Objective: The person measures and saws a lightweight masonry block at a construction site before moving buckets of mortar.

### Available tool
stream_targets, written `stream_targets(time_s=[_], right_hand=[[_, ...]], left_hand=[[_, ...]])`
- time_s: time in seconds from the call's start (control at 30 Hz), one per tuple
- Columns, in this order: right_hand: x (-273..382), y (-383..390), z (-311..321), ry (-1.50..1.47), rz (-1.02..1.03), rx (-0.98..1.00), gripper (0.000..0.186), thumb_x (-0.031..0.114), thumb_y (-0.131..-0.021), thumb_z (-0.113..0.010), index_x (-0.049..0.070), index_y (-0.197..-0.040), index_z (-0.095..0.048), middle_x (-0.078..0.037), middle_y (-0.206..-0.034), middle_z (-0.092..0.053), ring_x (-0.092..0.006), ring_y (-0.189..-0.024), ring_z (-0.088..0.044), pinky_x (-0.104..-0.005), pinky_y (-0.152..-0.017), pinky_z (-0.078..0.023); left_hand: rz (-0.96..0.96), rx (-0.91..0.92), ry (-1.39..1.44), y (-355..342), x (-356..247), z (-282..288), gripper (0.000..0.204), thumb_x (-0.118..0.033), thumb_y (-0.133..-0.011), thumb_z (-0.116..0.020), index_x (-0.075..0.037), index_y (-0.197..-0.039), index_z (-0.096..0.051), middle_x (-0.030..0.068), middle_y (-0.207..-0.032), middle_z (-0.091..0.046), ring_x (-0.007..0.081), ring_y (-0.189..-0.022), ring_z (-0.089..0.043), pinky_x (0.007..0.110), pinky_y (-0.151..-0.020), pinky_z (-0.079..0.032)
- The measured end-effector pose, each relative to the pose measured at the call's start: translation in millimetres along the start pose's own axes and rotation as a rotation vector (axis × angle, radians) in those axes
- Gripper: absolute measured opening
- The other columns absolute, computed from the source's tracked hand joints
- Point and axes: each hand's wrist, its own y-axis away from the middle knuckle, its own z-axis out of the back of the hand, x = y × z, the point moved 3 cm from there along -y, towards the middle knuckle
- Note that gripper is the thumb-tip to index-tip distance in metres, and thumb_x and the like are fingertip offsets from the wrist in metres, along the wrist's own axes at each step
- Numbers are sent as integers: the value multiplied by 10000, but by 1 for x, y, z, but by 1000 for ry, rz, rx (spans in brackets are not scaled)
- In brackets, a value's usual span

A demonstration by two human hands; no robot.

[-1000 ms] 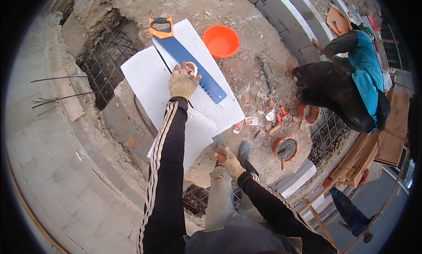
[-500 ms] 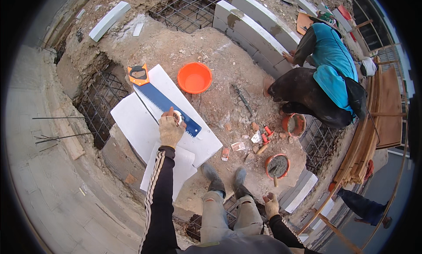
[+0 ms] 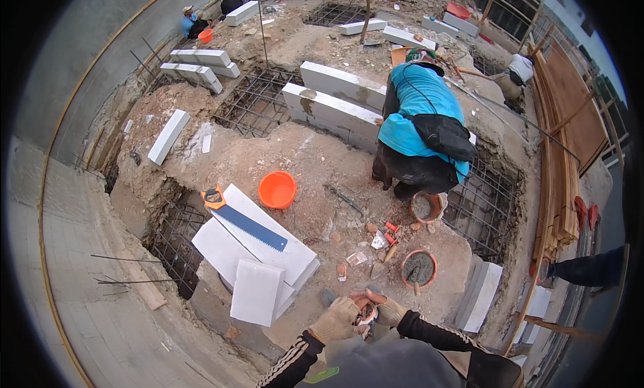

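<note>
Both hands low at the near edge, before the torso, in pale knit gloves with bare fingertips. Left hand (image 3: pixel 335 322) half closed, fingers bent around the left side of a small round object (image 3: pixel 365 312), orange and whitish; its detail too small to read. Right hand (image 3: pixel 391 312) against the object's right side, fingers partly bent; cannot tell whether it grips or merely steadies.

Left and farther off: smooth, chalk-white blocks (image 3: pixel 303 255), flat and square-edged, side by side on rough ground. Smaller slab (image 3: pixel 256 294) on their near end. Across the top lies a handsaw (image 3: pixel 249 227): blue toothed blade, angular orange-and-black handle at the far left.

Just beyond, a round orange plastic basin (image 3: pixel 278 190). Right of the blocks, red-handled tools (image 3: pixel 390 228) on crumbly brown earth; nearer, a bucket (image 3: pixel 402 270) of wet grey mortar. Far right, a co-worker (image 3: pixel 426 109) in turquoise bends beside a low block wall (image 3: pixel 329 107); steel rebar grid (image 3: pixel 477 203) below.
</note>
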Motion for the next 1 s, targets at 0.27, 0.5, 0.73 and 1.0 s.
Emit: stream_targets(time_s=[0.27, 0.5, 0.73, 1.0], right_hand=[[-12, 50, 3, -217, 403, -296, 235, 214, -987, -648, 21, -1119, -629, -89, -972, -663, -207, -818, -666, -376, -762, -577], [-11, 78, -52, -109, 613, -355, 247, 135, -957, -679, 37, -1172, -611, -51, -974, -645, -167, -863, -657, -315, -773, -555], [-8, 113, -59, 829, 645, -357, 608, 350, -870, -790, 31, -1334, -558, -109, -1161, -611, -229, -1071, -619, -335, -859, -528], [-13, 138, -57, 1115, 805, -503, 667, 456, -823, -802, 23, -1281, -584, -209, -1126, -608, -362, -1055, -620, -426, -896, -494]], left_hand=[[570, -150, 365, 1, -16, -37, 476, -337, -911, -734, 14, -1224, -660, 174, -1076, -699, 299, -986, -667, 402, -870, -526], [668, -106, 984, 16, -42, -14, 422, -204, -919, -746, 49, -1240, -638, 83, -1006, -689, 123, -870, -650, 250, -752, -529], [587, -15, 829, 4, -41, 10, 421, -235, -914, -763, 43, -1207, -649, 81, -960, -690, 141, -825, -655, 264, -727, -533], [499, 257, 605, -31, -36, 15, 304, -209, -893, -773, 13, -1064, -656, 45, -903, -648, 125, -830, -594, 259, -719, -473]])
